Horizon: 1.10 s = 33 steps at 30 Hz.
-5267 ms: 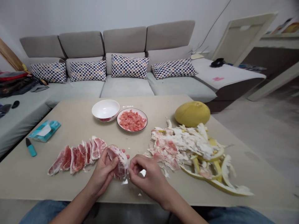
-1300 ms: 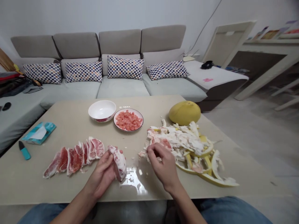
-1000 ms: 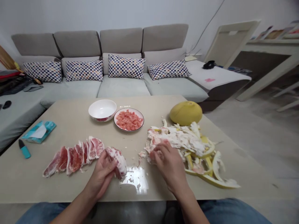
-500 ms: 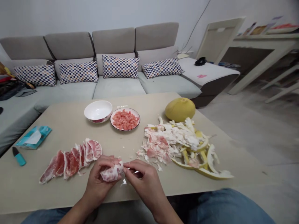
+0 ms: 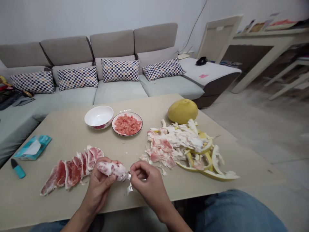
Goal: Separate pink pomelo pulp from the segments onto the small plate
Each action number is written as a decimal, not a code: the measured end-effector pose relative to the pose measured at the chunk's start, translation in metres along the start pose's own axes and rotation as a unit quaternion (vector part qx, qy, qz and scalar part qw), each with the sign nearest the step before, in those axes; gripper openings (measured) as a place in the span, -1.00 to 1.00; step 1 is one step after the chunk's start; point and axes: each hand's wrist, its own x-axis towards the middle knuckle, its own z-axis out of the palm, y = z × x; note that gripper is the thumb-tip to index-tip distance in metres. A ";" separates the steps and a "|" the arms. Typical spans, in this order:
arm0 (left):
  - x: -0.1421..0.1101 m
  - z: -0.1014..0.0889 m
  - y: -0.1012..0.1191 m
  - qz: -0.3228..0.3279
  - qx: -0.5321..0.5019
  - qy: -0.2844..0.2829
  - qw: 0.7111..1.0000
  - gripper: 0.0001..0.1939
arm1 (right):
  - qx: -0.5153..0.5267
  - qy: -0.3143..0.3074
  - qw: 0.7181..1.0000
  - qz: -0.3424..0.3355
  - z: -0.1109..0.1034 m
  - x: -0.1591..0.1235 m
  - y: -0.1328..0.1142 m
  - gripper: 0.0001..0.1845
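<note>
My left hand (image 5: 100,180) is closed around a pomelo segment (image 5: 112,170), pink flesh showing under its white skin. At the segment's right end, my right hand (image 5: 146,182) is closed in a pinch, its fingertips just off the tip; whatever they hold is too small to make out. A row of pomelo segments (image 5: 69,174) lies left of my left hand. Beyond my hands stands a plate (image 5: 141,126) of pink pomelo pulp (image 5: 127,124), beside a white bowl (image 5: 98,115). To the right is a heap of white pith and membrane (image 5: 178,138) with yellow rind strips (image 5: 223,175).
Behind the heap sits a whole yellow pomelo (image 5: 182,111). On the table's left are a blue tissue pack (image 5: 42,146) and a teal-handled knife or peeler (image 5: 18,169). A grey sofa (image 5: 118,91) with checked cushions (image 5: 120,70) stands beyond the table (image 5: 111,145).
My left hand has turned the segment so it lies lengthwise, with more of it showing. My right fingertips have drawn slightly away from its end. The whole view has shifted a little.
</note>
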 end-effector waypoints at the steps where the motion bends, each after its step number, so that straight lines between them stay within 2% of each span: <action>1: 0.001 -0.001 0.000 -0.020 -0.020 0.004 1.000 -0.55 | 0.018 -0.010 1.000 0.018 -0.005 0.003 0.002 -0.89; 4: 0.003 -0.002 0.001 -0.054 -0.072 0.015 0.996 -0.55 | -0.011 0.023 1.000 0.004 -0.027 0.016 0.017 -0.79; 6: 0.005 -0.002 0.001 -0.061 -0.098 0.015 0.993 -0.57 | -0.112 0.091 0.989 -0.025 -0.043 0.027 0.032 -0.77; 8: 0.005 0.000 0.002 -0.068 -0.108 0.005 0.992 -0.60 | -0.218 0.132 0.966 -0.037 -0.056 0.034 0.043 -0.75; 10: 0.005 0.002 0.004 -0.070 -0.099 -0.013 0.993 -0.63 | -0.260 0.113 0.957 -0.056 -0.061 0.034 0.045 -0.76; 12: 0.004 0.006 0.005 -0.067 -0.075 -0.035 0.994 -0.66 | -0.219 0.045 0.971 -0.088 -0.054 0.027 0.037 -0.78; 15: 0.002 0.009 0.005 -0.059 -0.033 -0.057 0.996 -0.66 | -0.093 -0.077 0.987 -0.109 -0.033 0.011 0.015 -0.81; 17: 0.000 0.010 0.004 -0.048 -0.006 -0.059 0.997 -0.64 | -0.055 -0.115 0.986 -0.104 -0.019 0.005 0.002 -0.78; 20: 0.000 0.006 0.001 -0.022 0.041 -0.066 0.997 -0.62 | -0.056 -0.113 0.987 -0.104 -0.009 0.003 -0.007 -0.79; 26: 0.002 -0.003 -0.003 0.020 0.124 -0.109 0.986 -0.65 | -0.082 -0.104 0.982 -0.136 -0.010 0.005 -0.002 -0.78; 29: 0.002 -0.002 -0.005 0.021 0.136 -0.090 0.986 -0.64 | -0.116 -0.082 0.976 -0.162 -0.007 0.003 0.001 -0.77; 33: 0.002 -0.002 -0.008 0.020 0.134 -0.050 0.990 -0.60 | -0.169 -0.045 0.968 -0.181 0.000 0.002 0.004 -0.86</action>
